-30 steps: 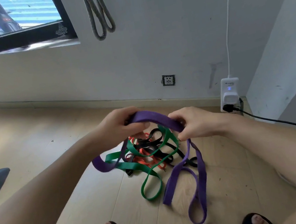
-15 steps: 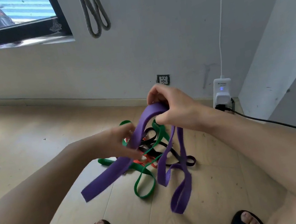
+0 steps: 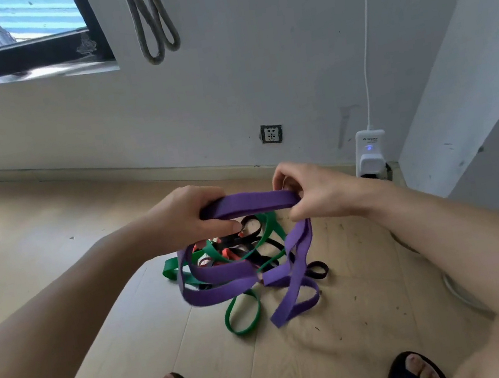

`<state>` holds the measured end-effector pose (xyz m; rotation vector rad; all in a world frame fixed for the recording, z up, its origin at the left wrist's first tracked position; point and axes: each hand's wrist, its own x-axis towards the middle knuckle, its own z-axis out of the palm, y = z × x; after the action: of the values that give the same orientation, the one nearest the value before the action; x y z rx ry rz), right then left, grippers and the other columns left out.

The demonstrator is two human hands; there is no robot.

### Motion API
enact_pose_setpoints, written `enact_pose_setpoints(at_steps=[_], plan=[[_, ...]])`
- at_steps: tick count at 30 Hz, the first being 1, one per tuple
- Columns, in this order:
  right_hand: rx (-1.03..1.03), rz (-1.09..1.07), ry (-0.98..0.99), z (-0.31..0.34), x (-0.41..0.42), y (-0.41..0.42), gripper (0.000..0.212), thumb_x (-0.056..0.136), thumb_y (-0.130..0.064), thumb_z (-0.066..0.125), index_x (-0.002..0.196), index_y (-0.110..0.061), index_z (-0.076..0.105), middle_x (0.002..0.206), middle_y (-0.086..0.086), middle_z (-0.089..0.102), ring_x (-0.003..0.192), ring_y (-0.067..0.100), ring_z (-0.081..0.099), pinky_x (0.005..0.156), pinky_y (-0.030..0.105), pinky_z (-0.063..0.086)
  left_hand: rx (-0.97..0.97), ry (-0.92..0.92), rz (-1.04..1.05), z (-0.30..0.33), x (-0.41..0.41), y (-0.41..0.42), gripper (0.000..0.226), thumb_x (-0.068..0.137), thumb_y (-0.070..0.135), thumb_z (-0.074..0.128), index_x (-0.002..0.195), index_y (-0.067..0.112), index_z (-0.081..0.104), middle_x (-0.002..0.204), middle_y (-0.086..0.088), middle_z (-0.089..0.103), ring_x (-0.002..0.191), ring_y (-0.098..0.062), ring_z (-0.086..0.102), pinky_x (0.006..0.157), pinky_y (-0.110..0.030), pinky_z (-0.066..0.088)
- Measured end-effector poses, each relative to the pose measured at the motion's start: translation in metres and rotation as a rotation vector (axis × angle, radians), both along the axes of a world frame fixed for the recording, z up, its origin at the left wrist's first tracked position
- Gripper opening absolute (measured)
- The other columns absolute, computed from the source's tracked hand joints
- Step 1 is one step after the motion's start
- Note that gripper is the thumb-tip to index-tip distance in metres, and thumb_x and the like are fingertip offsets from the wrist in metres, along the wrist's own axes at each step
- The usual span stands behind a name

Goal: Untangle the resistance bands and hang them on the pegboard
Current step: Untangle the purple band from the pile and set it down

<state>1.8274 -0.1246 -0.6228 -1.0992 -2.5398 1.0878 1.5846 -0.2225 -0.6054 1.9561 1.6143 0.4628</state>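
1. Holding purple band taut & level: left hand and right hand both w/ fingers curled round it, above the pile on the floor.
2. Tip, as I judge it: lift slowly, shake the hanging loops free of green band, black band & orange band; don't yank.
3. Vs 0.5 s ago: right hand dropped, left rose; band now horizontal, not slanted.
4. Grey band hangs on wall; pegboard not in view.
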Motion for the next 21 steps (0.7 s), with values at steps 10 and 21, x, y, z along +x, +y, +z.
enact_pose_setpoints(at_steps=[10,21], plan=[[0.034,-0.018,0.431,0.027,-0.049,-0.027,0.043,0.061,-0.011,0.066,0.099,-0.028,0.053,0.091,-0.001,0.061,0.077,0.014,0.056,0.065,0.025,0.045,-0.036,-0.263,0.041,-0.019,0.016,0.000,0.044,0.064,0.045,0.081,0.101,0.026,0.065,0.094,-0.001,0.074,0.093,-0.028,0.071,0.089,-0.053,0.058],[0.098,0.089,0.069,0.023,-0.024,-0.008,0.044,0.074,-0.005,0.077,0.107,-0.026,0.057,0.095,-0.006,0.067,0.083,0.011,0.065,0.073,0.025,0.055,0.115,-0.213,0.103,0.002,-0.010,0.000,0.030,0.078,0.037,0.082,0.087,0.013,0.067,0.065,-0.002,0.066,0.061,-0.020,0.069,0.067,-0.042,0.060]])
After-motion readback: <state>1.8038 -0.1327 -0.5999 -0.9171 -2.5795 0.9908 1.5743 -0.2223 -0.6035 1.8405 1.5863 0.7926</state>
